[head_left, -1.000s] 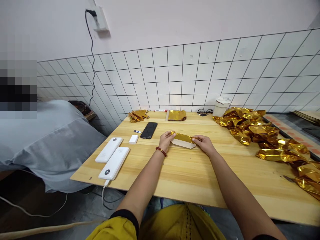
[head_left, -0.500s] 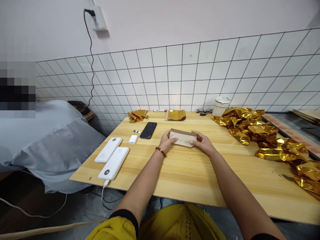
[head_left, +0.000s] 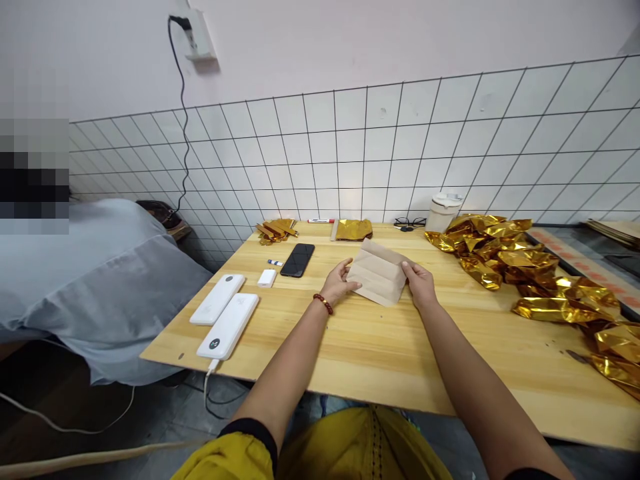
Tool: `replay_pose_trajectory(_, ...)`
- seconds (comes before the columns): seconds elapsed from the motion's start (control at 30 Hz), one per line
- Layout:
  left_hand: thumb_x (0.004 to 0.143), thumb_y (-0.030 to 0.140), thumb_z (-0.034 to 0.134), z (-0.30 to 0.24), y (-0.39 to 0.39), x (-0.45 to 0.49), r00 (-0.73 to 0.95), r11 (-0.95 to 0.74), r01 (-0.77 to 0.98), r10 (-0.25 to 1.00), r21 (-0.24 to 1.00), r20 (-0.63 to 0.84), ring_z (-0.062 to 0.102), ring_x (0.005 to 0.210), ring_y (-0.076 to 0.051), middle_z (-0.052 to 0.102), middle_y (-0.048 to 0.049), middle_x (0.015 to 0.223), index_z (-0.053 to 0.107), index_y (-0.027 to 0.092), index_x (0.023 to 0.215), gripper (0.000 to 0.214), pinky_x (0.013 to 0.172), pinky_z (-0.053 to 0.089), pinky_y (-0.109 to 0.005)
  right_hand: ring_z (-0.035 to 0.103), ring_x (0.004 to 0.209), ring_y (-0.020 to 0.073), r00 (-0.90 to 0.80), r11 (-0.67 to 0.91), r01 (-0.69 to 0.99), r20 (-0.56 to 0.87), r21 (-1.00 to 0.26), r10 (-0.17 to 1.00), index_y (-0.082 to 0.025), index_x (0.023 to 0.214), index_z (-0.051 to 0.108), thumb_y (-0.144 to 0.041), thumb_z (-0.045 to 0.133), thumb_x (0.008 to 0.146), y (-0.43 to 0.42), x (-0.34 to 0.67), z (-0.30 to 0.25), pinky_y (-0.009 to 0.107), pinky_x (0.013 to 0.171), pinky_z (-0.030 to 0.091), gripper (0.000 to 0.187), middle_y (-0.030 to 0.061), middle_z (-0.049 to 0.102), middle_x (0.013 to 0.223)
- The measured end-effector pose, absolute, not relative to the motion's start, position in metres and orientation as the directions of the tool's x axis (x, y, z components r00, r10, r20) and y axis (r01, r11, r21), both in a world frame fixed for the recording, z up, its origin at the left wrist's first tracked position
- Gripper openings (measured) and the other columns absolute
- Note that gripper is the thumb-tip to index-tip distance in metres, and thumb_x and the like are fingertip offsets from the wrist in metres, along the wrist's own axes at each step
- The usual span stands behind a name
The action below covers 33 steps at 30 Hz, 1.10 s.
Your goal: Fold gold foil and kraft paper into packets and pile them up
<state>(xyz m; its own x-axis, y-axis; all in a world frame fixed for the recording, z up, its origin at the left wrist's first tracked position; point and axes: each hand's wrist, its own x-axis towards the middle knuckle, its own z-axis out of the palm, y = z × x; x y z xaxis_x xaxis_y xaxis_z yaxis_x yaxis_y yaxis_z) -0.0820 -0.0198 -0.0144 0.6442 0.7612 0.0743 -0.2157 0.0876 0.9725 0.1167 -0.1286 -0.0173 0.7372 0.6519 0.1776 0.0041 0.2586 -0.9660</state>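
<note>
Both my hands hold a creased sheet of tan paper [head_left: 379,275] just above the wooden table [head_left: 380,347]. Its plain tan side faces me and shows horizontal fold lines. My left hand [head_left: 338,283], with a red bead bracelet on the wrist, pinches the sheet's left edge. My right hand [head_left: 419,283] grips its right edge. The sheet is tilted up toward me.
A black phone [head_left: 297,259], two white power banks [head_left: 227,325], a small white charger [head_left: 267,278] and a small tube lie to the left. Gold foil pieces [head_left: 354,229] and folded gold strips [head_left: 276,231] sit at the back. A heap of crumpled gold foil [head_left: 530,267] fills the right. A person in grey sits at left.
The folded piece showed its gold face a second ago; I have turned it over and opened it out into a larger tan sheet, raised slightly off the table.
</note>
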Motion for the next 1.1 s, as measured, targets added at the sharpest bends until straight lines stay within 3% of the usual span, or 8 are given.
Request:
replay_pose_trajectory(0.13, 0.042, 0.014, 0.087, -0.011, -0.023, -0.083, 0.670, 0.048, -0.242, 0.731, 0.969, 0.131, 0.061, 0.105, -0.024, 0.061, -0.0152, 0.122, 0.045, 0.013, 0.136, 0.103, 0.088, 0.050, -0.032, 0.053, 0.058, 0.0131, 0.731, 0.279, -0.013, 0.181, -0.960, 0.658, -0.016, 0.071, 0.070, -0.054, 0.074, 0.061, -0.128, 0.117, -0.017, 0.028, 0.058, 0.044, 0.039, -0.0001, 0.067, 0.064)
replay_pose_trajectory(0.23, 0.049, 0.024, 0.087, -0.007, -0.026, -0.084, 0.680, 0.018, -0.183, 0.725, 0.983, 0.113, 0.065, 0.078, -0.016, 0.066, -0.0128, 0.112, 0.048, 0.015, 0.134, 0.094, 0.065, 0.051, -0.024, 0.052, 0.056, 0.0134, 0.736, 0.260, 0.016, 0.188, -0.965, 0.651, -0.017, 0.067, 0.068, -0.055, 0.074, 0.061, -0.129, 0.118, -0.018, 0.028, 0.057, 0.043, 0.039, -0.0007, 0.065, 0.060)
replay_pose_trajectory(0.37, 0.059, 0.041, 0.081, -0.003, -0.028, -0.084, 0.665, 0.025, -0.078, 0.746, 0.997, 0.033, 0.059, 0.050, -0.009, 0.069, -0.0067, 0.083, 0.057, 0.013, 0.121, 0.072, 0.042, 0.037, -0.018, 0.059, 0.065, 0.0170, 0.692, 0.270, -0.016, 0.184, -0.963, 0.698, -0.018, 0.070, 0.069, -0.054, 0.075, 0.061, -0.130, 0.117, -0.017, 0.031, 0.064, 0.048, 0.037, 0.0013, 0.069, 0.068)
replay_pose_trajectory(0.53, 0.055, 0.038, 0.084, 0.000, -0.029, -0.085, 0.659, 0.035, -0.099, 0.751, 0.994, 0.039, 0.060, 0.049, -0.009, 0.068, -0.0035, 0.077, 0.053, 0.015, 0.125, 0.080, 0.043, 0.038, -0.018, 0.064, 0.077, 0.0212, 0.636, 0.270, 0.001, 0.209, -0.963, 0.743, -0.019, 0.078, 0.072, -0.056, 0.075, 0.061, -0.131, 0.115, -0.016, 0.034, 0.070, 0.051, 0.040, 0.0036, 0.073, 0.080)
replay_pose_trajectory(0.63, 0.050, 0.032, 0.086, 0.000, -0.031, -0.086, 0.665, 0.050, -0.121, 0.745, 0.991, 0.044, 0.059, 0.048, -0.008, 0.069, -0.0041, 0.082, 0.048, 0.015, 0.130, 0.090, 0.044, 0.038, -0.018, 0.064, 0.076, 0.0202, 0.618, 0.264, -0.001, 0.207, -0.964, 0.758, -0.019, 0.077, 0.072, -0.055, 0.075, 0.062, -0.131, 0.115, -0.016, 0.033, 0.071, 0.051, 0.039, 0.0026, 0.072, 0.078)
replay_pose_trajectory(0.8, 0.052, 0.037, 0.085, -0.001, -0.030, -0.085, 0.665, 0.059, -0.104, 0.747, 0.993, 0.026, 0.058, 0.047, -0.009, 0.068, -0.0028, 0.074, 0.050, 0.013, 0.127, 0.086, 0.042, 0.037, -0.019, 0.063, 0.072, 0.0179, 0.553, 0.234, -0.042, 0.172, -0.971, 0.815, -0.020, 0.078, 0.073, -0.053, 0.077, 0.061, -0.131, 0.115, -0.019, 0.031, 0.070, 0.050, 0.038, 0.0019, 0.073, 0.078)
replay_pose_trajectory(0.93, 0.051, 0.047, 0.084, -0.002, -0.028, -0.084, 0.642, 0.061, -0.102, 0.766, 0.993, 0.019, 0.056, 0.049, -0.009, 0.065, -0.0028, 0.069, 0.063, 0.011, 0.100, 0.064, 0.042, 0.038, -0.019, 0.062, 0.069, 0.0176, 0.525, 0.206, -0.031, 0.160, -0.978, 0.836, -0.019, 0.076, 0.071, -0.055, 0.077, 0.061, -0.131, 0.116, -0.021, 0.030, 0.065, 0.049, 0.039, 0.0023, 0.072, 0.077)
replay_pose_trajectory(1.1, 0.051, 0.052, 0.083, -0.002, -0.029, -0.084, 0.610, 0.065, -0.123, 0.792, 0.990, 0.023, 0.051, 0.052, -0.007, 0.062, -0.0020, 0.064, 0.066, 0.011, 0.070, 0.049, 0.045, 0.040, -0.020, 0.059, 0.063, 0.0169, 0.533, 0.178, 0.020, 0.161, -0.984, 0.831, -0.019, 0.073, 0.070, -0.059, 0.074, 0.063, -0.132, 0.117, -0.022, 0.029, 0.060, 0.048, 0.041, 0.0016, 0.069, 0.069)
